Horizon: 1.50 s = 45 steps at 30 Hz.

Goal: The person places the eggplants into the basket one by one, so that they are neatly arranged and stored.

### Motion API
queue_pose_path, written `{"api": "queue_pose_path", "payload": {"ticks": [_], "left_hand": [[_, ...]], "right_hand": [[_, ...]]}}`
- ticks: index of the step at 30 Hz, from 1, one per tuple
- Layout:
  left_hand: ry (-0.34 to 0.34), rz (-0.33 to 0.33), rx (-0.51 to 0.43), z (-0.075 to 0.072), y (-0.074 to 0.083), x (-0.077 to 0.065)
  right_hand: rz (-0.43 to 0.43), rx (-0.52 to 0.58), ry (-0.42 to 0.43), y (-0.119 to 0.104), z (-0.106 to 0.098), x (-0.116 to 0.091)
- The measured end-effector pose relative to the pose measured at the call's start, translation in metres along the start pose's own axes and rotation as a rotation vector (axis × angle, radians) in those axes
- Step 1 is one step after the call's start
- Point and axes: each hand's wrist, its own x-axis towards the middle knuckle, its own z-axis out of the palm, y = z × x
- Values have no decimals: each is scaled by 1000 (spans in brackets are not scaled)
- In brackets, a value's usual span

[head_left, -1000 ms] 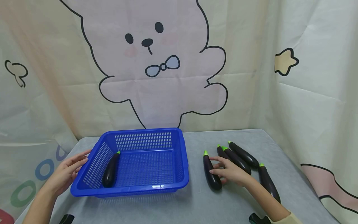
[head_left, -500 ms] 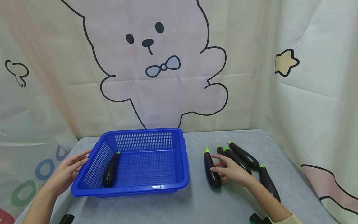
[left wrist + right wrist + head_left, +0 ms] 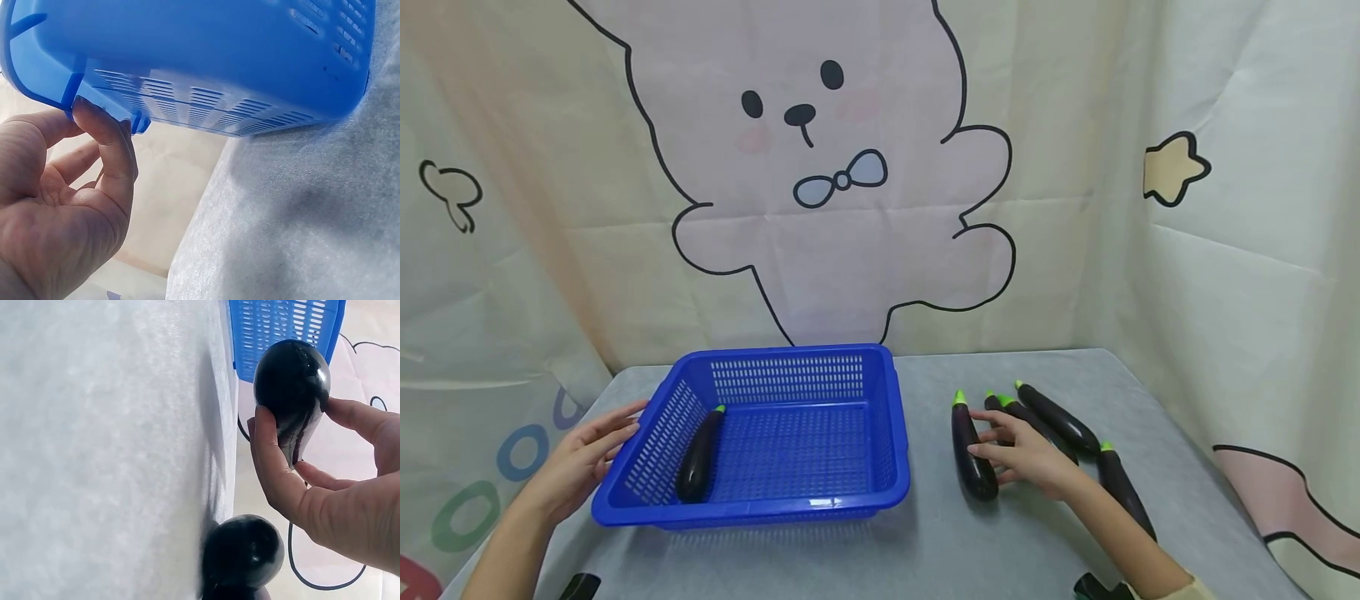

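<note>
A blue plastic basket (image 3: pixel 752 510) with slotted walls stands left of centre on the table, one dark eggplant (image 3: pixel 698 460) lying inside near its left wall. At that side my left hand (image 3: pixel 580 462) holds the basket's rim, its fingers bent up against the lip (image 3: pixel 72 94) in the left wrist view. To the right of the basket my right hand (image 3: pixel 1028 457) grips another glossy eggplant (image 3: pixel 972 457) with a green stem tip, thumb on one side and fingers on the other. In the right wrist view this eggplant (image 3: pixel 290 375) shows end-on, a little off the tabletop.
Several more eggplants (image 3: pixel 1062 423) lie behind and right of my right hand, with one eggplant (image 3: pixel 1123 490) beside the forearm. The grey-white table cover (image 3: pixel 925 567) reaches back to a curtain (image 3: pixel 1052 275) with a cartoon bear. Dark objects show near both wrists at the bottom edge.
The eggplant in my right hand has risen slightly and moved a little away from me. My left hand and the basket keep their places; the head view has shifted very slightly.
</note>
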Motion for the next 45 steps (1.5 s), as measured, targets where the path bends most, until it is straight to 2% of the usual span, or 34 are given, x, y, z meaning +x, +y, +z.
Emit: {"api": "queue_pose_path", "payload": {"ticks": [4, 19, 26, 32, 45], "left_hand": [[5, -7, 30, 0, -1, 0], [-24, 15, -27, -2, 0, 2], [-3, -12, -3, -1, 0, 2], [8, -18, 6, -1, -1, 0], [-4, -16, -34, -1, 0, 1]], "right_hand": [[14, -6, 13, -4, 0, 1], [1, -1, -2, -26, 1, 5], [28, -39, 19, -37, 2, 5], [18, -57, 28, -47, 2, 4], [-7, -40, -7, -62, 0, 7]]}}
